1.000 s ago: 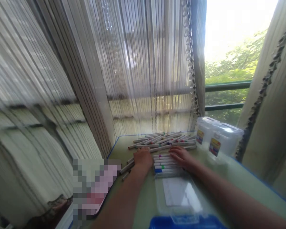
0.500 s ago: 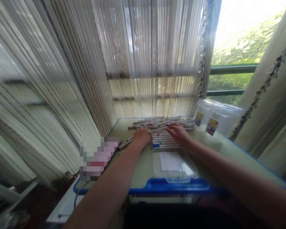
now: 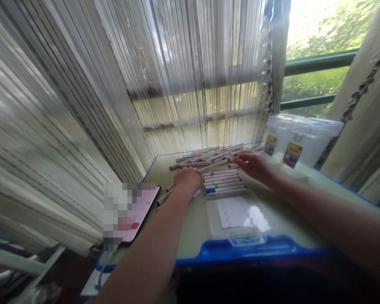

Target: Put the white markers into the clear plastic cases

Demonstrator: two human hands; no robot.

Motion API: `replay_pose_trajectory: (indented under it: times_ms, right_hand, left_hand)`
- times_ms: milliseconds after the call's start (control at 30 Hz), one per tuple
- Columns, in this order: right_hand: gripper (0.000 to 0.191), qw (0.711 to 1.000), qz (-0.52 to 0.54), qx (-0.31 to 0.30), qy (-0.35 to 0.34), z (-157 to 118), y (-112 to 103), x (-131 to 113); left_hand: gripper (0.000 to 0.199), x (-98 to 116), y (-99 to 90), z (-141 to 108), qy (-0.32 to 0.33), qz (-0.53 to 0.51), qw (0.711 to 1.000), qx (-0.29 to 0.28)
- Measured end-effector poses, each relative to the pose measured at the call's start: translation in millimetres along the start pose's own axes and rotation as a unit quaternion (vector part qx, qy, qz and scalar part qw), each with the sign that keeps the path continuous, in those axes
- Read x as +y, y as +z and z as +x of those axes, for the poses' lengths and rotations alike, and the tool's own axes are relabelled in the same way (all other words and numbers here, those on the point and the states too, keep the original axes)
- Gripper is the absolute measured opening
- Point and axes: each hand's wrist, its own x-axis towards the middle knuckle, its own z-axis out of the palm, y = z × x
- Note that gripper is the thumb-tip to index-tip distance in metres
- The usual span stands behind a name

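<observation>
White markers with coloured ends lie in a loose pile (image 3: 205, 158) at the back of the table. In front of the pile, several markers form a neat row (image 3: 223, 181). My left hand (image 3: 187, 178) is at the row's left end, fingers curled at the end of a slanting marker (image 3: 213, 166); its fingertips are partly hidden. My right hand (image 3: 252, 164) is at the right side of the pile, its thumb and fingers closed around something I cannot make out. A clear plastic lid or tray (image 3: 210, 215) with a white paper lies nearer me.
Two clear plastic boxes (image 3: 313, 141) with labels stand at the back right. A phone or tablet (image 3: 142, 211) lies at the left edge of the table (image 3: 190, 242). Striped curtains hang behind.
My right hand has moved right, away from the row of markers, uncovering its right end. My left hand stays by the row's left end. The camera view has shifted and tilted slightly.
</observation>
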Motion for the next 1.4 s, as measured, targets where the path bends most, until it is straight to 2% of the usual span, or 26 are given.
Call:
replay_pose_trajectory:
  times_ms: [100,167,267,367,433,500,567,733,933,1167,1233,1300,1333,1400]
  right_hand:
    - [0.041,0.997,-0.02,-0.067,-0.036,-1,1,-5]
    - [0.041,0.993,-0.035,-0.1,-0.06,-1,6,-7]
    - [0.042,0.988,-0.044,-0.138,-0.053,-2,14,-6]
    - [0.042,0.984,-0.04,-0.169,-0.034,-2,17,-3]
    - [0.038,0.979,-0.036,-0.201,-0.014,-1,17,-1]
    - [0.032,0.97,-0.018,-0.242,0.001,-1,17,1]
    - [0.028,0.963,0.001,-0.27,0.01,0,17,2]
    - [0.028,0.963,0.002,-0.269,0.028,0,16,0]
    - [0.036,0.964,-0.002,-0.262,0.036,-2,16,0]
    - [0.036,0.97,0.066,-0.229,0.058,0,33,-9]
    - [0.033,0.969,0.01,-0.244,0.041,11,36,-20]
    - [0.029,0.963,-0.089,-0.254,0.012,31,37,-35]
    - [0.03,0.964,-0.127,-0.234,0.02,45,37,-43]
    - [0.035,0.968,-0.132,-0.214,0.015,76,37,-61]
  left_hand:
    - [0.041,3,-1.1,0,0.014,0.019,1.0,0.001]
    - [0.039,6,-3.1,-2,0.021,0.036,0.999,0.031]
    - [0.034,9,-10.3,-8,0.007,0.053,0.996,0.078]
    - [0.029,12,-19.6,-18,-0.002,0.041,0.998,0.042]
    - [0.027,17,-23.1,-28,0.033,0.029,0.999,0.029]
    - [0.028,24,-22.6,-37,0.123,0.011,0.992,0.031]
    - [0.031,30,-18.5,-42,0.176,-0.01,0.984,0.029]
    - [0.034,32,-6.4,-36,0.176,-0.047,0.982,0.054]
    - [0.027,23,-3.5,-25,0.198,-0.014,0.98,0.002]
    - [0.031,9,-4.7,-16,0.174,0.005,0.985,0.003]
    - [0.03,3,-4.9,-13,0.175,0.008,0.985,0.002]
    - [0.028,-1,-4.1,-11,0.18,0.007,0.984,0.009]
    - [0.027,-2,-3.3,-11,0.183,0.006,0.983,0.013]
    - [0.027,-3,-1.3,-10,0.188,0.004,0.982,0.022]
